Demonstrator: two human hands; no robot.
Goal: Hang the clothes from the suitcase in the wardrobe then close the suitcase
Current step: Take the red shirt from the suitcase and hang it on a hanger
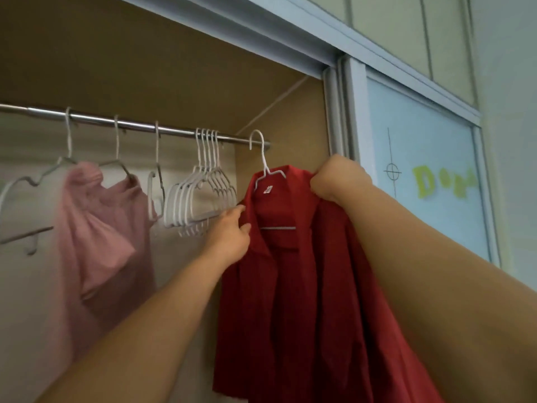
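Observation:
A red shirt point(290, 280) hangs on a white hanger point(263, 161) whose hook sits at the right end of the metal wardrobe rail point(130, 125). My left hand point(231, 234) pinches the shirt's left collar edge. My right hand point(337, 178) is closed on the shirt's right shoulder, close to the wardrobe's side wall. A pink garment point(98, 228) hangs further left on the same rail. The suitcase is out of view.
Several empty white hangers point(200, 196) are bunched on the rail just left of the red shirt, with more single hangers further left. A sliding door point(421, 175) with frosted glass and green letter stickers stands at the right. Upper cabinet panels sit above it.

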